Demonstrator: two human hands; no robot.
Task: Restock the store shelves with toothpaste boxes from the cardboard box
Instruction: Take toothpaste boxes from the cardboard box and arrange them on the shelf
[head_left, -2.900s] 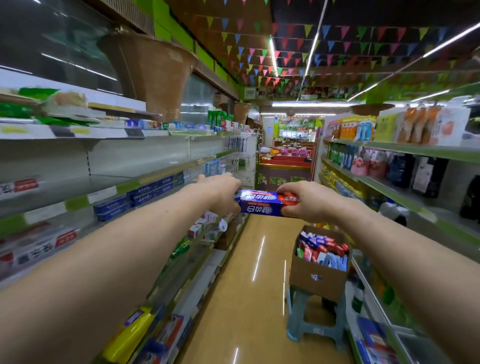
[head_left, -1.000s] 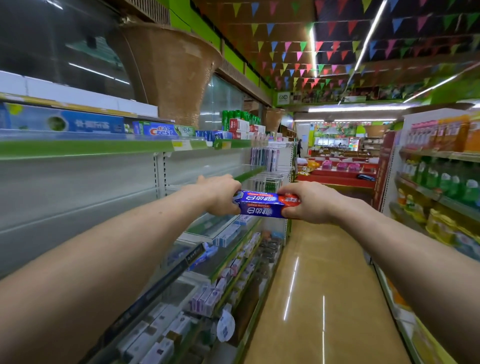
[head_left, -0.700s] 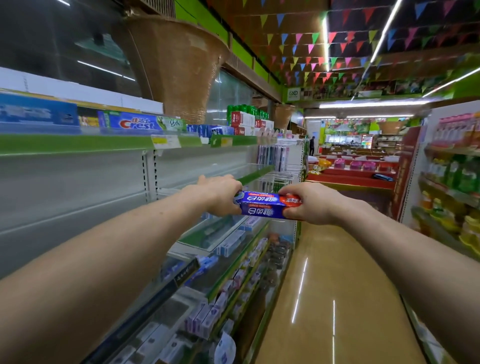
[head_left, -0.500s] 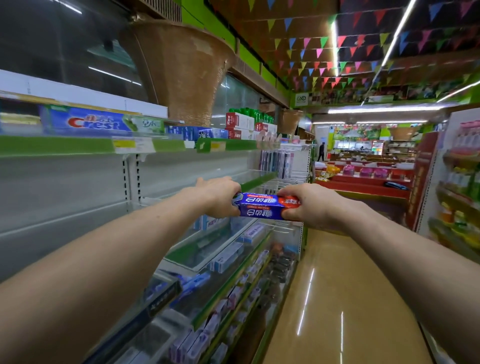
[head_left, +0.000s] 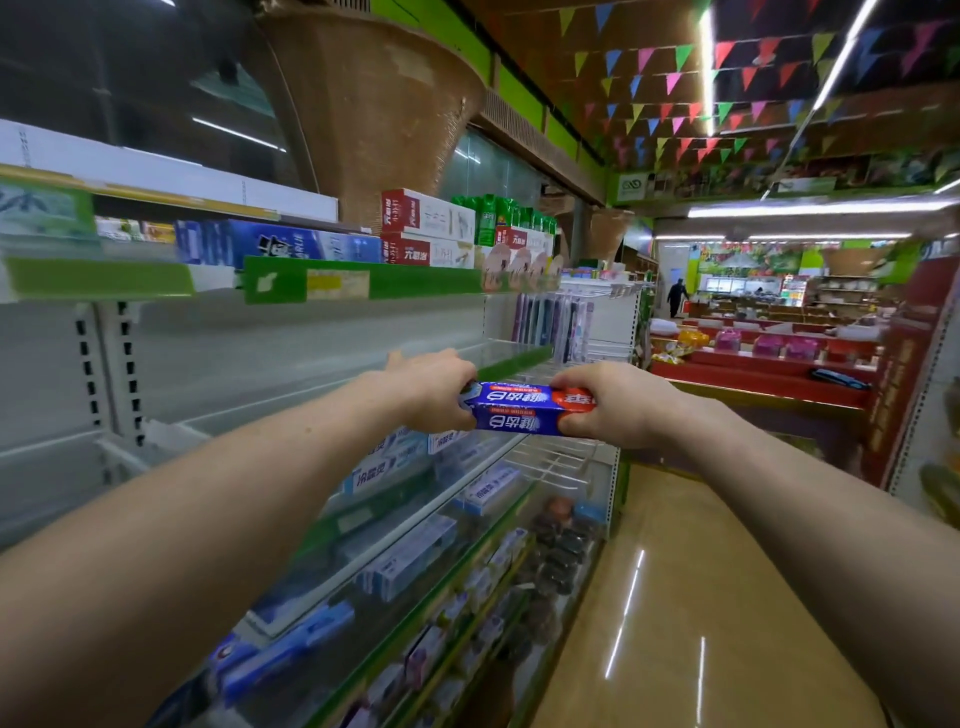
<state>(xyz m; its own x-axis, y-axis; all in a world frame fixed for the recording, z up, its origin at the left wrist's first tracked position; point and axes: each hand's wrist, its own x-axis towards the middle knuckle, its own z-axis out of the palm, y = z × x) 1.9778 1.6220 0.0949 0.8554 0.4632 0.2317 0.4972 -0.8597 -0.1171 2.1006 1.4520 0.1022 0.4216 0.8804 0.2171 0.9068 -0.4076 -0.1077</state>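
Observation:
A blue toothpaste box with a red right end is held level in front of me at mid height. My left hand grips its left end and my right hand grips its right end. The box hangs in the air beside the left shelving unit, over a glass-fronted shelf that holds other toothpaste boxes. The cardboard box is out of view.
The top shelf with a green price rail carries blue and red-white toothpaste boxes. A bare grey shelf bay lies below it. Toothbrushes hang further along. The tan aisle floor runs ahead, and a red display counter stands beyond.
The view has moved forward along the left shelves and turned toward them. Both hands keep the same grip on the box. The cardboard box on its stool has dropped out of view.

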